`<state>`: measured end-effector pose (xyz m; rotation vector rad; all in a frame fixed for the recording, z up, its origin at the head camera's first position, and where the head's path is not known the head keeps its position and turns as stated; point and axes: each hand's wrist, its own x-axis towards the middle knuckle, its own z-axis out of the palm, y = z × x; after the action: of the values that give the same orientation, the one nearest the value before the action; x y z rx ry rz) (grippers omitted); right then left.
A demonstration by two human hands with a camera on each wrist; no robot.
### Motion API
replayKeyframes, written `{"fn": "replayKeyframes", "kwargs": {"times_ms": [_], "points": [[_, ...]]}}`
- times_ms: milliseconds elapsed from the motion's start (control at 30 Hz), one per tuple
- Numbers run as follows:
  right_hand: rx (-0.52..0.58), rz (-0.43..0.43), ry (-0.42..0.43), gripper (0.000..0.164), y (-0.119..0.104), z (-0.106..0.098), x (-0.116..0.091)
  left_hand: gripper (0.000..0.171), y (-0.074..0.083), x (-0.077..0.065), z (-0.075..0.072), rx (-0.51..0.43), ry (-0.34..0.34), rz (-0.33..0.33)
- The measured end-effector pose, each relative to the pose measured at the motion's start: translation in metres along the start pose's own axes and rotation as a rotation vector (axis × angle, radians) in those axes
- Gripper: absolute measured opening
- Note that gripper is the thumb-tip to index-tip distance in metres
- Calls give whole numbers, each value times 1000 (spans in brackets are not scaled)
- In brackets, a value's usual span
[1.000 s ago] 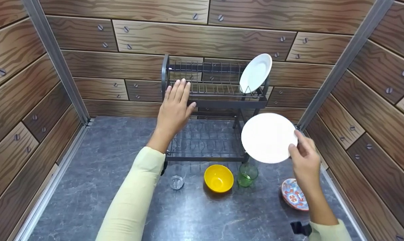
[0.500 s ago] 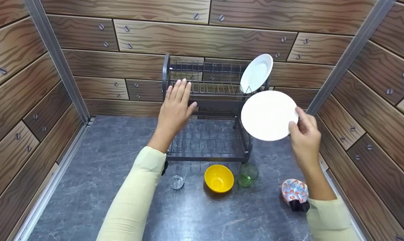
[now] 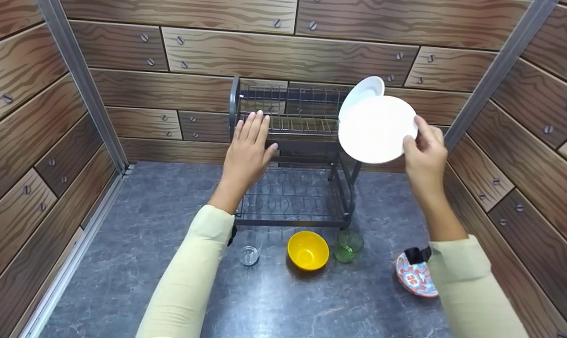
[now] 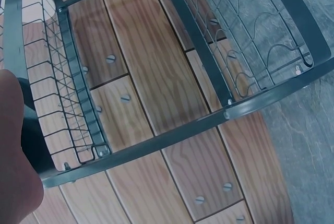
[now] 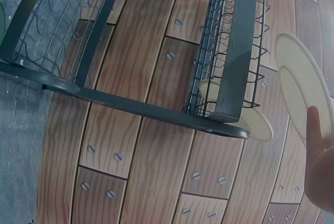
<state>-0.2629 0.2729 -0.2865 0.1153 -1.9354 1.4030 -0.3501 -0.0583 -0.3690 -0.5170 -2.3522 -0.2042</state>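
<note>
My right hand (image 3: 425, 152) pinches the right edge of a white plate (image 3: 377, 130), thumb on its face. In the head view this plate overlaps another white plate (image 3: 365, 89) standing tilted at the right end of the dish rack (image 3: 307, 146). From the right wrist, the held plate (image 5: 300, 83) appears apart from the rack, with the racked plate (image 5: 258, 124) behind the wires. My left hand (image 3: 246, 155), fingers straight, lies over the front left of the rack's upper tier. Only part of that hand (image 4: 18, 156) enters the left wrist view, beside the rack frame.
In front of the rack stand a small clear glass (image 3: 249, 255), a yellow bowl (image 3: 308, 250) and a green glass (image 3: 348, 246). A patterned bowl (image 3: 415, 277) sits at the right, partly behind the right sleeve. Wood-patterned walls (image 3: 283, 51) enclose the grey surface (image 3: 161, 220).
My right hand has raised the white plate from beside the rack's lower part up to the upper tier, so it now covers part of the racked plate. The left hand stays in place.
</note>
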Motion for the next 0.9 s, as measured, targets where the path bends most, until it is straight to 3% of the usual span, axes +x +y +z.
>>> {"fn": "replayKeyframes", "kwargs": {"times_ms": [233,433,667,900], "points": [[-25,-25,31,47,9,16,29,66,0,0,-1,2,2,2],[-131,-86,61,48,15,30,49,65,-1,0,-3,11,17,6],[-257,-157,96,46,19,49,59,65,-2,0,-2,4,15,4],[-295,-151,66,47,24,63,68,66,-1,0,-2,-11,16,6]]}}
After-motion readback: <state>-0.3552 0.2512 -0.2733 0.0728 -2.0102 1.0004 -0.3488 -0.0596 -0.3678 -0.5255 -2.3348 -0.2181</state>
